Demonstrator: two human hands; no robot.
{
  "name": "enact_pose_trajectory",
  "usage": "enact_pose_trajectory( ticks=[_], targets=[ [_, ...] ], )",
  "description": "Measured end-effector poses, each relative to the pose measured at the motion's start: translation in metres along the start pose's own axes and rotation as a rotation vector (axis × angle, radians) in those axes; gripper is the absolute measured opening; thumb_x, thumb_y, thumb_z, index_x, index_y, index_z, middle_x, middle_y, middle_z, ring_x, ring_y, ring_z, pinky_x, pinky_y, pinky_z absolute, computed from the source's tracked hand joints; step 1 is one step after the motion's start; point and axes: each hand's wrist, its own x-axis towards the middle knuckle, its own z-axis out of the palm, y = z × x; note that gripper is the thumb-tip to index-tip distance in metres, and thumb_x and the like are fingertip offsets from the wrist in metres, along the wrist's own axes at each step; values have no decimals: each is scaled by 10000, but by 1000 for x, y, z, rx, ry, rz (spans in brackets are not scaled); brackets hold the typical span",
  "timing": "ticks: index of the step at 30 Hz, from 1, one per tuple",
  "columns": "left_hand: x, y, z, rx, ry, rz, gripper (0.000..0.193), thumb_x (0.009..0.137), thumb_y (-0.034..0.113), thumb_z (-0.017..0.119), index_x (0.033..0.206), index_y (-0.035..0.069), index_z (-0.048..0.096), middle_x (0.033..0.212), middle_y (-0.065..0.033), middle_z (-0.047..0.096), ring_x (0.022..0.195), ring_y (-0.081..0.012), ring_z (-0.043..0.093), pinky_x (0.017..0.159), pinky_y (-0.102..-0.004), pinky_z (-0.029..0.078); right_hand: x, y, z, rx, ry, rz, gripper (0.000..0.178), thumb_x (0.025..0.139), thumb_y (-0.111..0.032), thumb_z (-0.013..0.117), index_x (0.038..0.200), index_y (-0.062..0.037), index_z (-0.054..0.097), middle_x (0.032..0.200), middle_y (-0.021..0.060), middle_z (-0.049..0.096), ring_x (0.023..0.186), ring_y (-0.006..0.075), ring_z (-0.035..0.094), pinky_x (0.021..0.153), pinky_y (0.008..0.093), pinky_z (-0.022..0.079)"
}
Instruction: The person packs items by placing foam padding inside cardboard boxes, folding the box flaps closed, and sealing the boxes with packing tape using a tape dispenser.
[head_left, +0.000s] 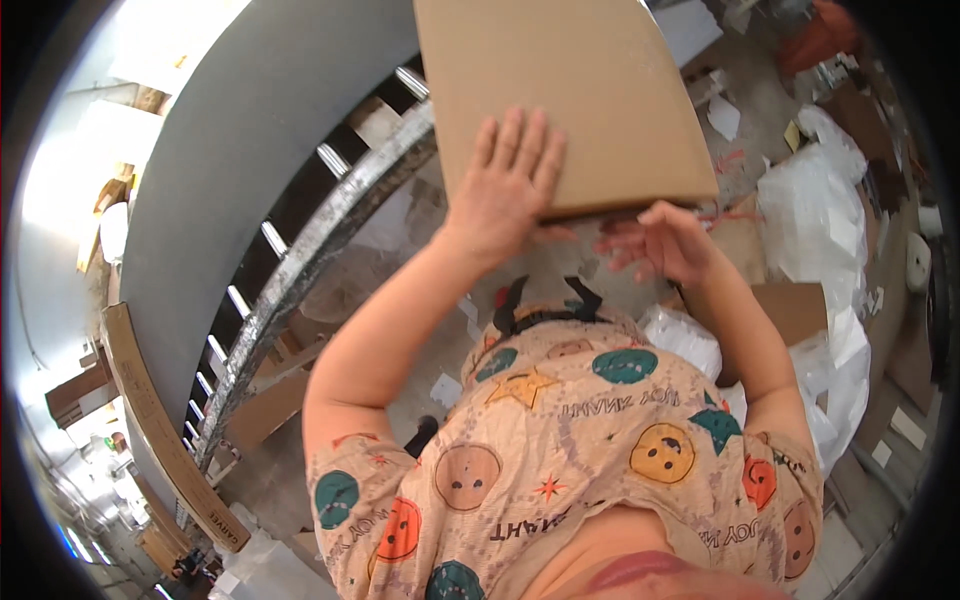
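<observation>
While left hand (505,185) lies flat, fingers together, on cardboard sheet (565,95), right hand (660,243) hovers fingers apart near plastic wrap (825,230).

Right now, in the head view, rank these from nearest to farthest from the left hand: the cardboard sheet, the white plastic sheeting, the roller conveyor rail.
1. Cardboard sheet: the left hand lies flat on its lower edge.
2. Roller conveyor rail: to the left, running diagonally.
3. White plastic sheeting: far right, past the right hand.
</observation>
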Motion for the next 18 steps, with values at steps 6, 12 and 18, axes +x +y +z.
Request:
enact_pose_trajectory(
  ticks=[6, 12, 18],
  targets=[
    [-13, -8, 9, -82, -129, -22, 1022, 683, 565, 693, 1431, 5, 279, 1489, -209, 277, 1380, -431, 222, 1134, -544, 139, 0, -87, 97, -1111, -143, -344, 412, 819, -124, 697, 1211, -43, 598, 985, 48, 651, 797, 79, 602, 680, 253, 495],
    [-34, -9, -6, -65, -110, -17, 982, 692, 573, 674, 1418, 9, 329, 1507, -201, 251, 1402, -419, 172, 1140, -547, 105, 160, -287, 96, -1899, 603, -1459, 421, 880, -123, 520, 1271, 34, 504, 1267, 197, 558, 1207, 304, 506, 1017, 355, 385],
    [-34, -5, 53, 261, 259, -39, 599, 845, 346, 434, 1382, 92, 359, 1495, -164, 284, 1384, -387, 255, 1139, -556, 182, 324, -494, 1, -1844, 182, -959, 480, 946, -319, 498, 1324, -24, 480, 1281, 152, 553, 1153, 274, 540, 992, 405, 417]
  ],
)
